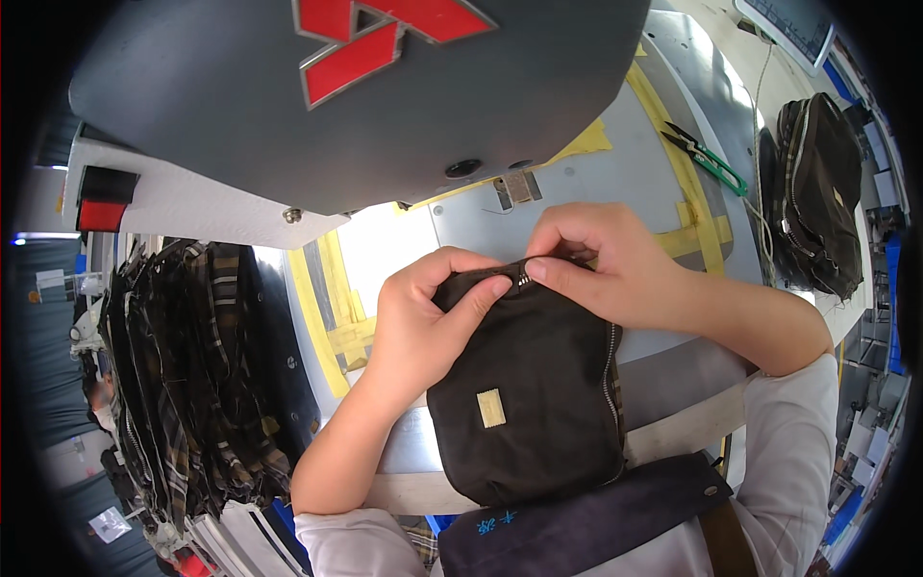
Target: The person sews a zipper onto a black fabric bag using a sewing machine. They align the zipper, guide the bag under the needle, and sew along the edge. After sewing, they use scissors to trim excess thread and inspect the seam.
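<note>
A dark brown fabric pouch (538, 404) with a small cream label lies toward me, its metal zipper (610, 375) running down the right side. My left hand (433, 308) pinches the pouch's far edge between thumb and fingers. Right beside it, my right hand (606, 264) pinches the same edge, thumb on top. Between the two thumbs a short bit of zipper teeth (524, 281) shows. The fingertips under the fabric are hidden. Just beyond my hands is a small metal plate (519, 188) set in the work surface, below the machine head.
A large grey machine head (385, 115) overhangs the far side. Green thread snips (707, 159) lie at the right on the surface, edged with yellow tape (711, 255). More brown pouches (817, 192) are stacked far right. Plaid and dark fabric pieces (183, 375) hang at the left.
</note>
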`<action>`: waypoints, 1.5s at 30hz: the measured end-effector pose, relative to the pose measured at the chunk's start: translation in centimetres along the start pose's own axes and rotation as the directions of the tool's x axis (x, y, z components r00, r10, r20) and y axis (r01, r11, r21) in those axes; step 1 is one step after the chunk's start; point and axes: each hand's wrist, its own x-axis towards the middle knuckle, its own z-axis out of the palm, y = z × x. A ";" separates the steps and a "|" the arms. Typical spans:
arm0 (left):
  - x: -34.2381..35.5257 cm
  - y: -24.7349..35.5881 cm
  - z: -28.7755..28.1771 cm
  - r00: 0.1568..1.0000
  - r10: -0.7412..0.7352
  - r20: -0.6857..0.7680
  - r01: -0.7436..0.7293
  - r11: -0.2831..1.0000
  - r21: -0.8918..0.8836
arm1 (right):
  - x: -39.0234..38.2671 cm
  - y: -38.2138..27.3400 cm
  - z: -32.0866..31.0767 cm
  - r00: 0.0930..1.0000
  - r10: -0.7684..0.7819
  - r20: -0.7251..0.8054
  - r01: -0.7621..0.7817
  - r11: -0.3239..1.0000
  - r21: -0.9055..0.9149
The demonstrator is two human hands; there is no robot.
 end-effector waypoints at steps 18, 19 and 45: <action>-0.1 -0.8 0.3 0.988 0.064 -0.142 -0.087 0.983 -0.163 | 0.0 -0.4 0.2 0.999 -0.028 -0.026 0.021 0.972 -0.235; 0.0 -0.9 0.4 0.987 0.075 -0.139 -0.096 0.984 -0.152 | 0.1 -0.3 0.2 0.999 -0.012 -0.034 0.004 0.977 -0.215; 0.1 -0.7 0.2 0.985 0.139 -0.106 -0.147 0.986 -0.073 | 0.6 0.3 0.4 0.998 -0.049 -0.046 0.043 0.991 -0.125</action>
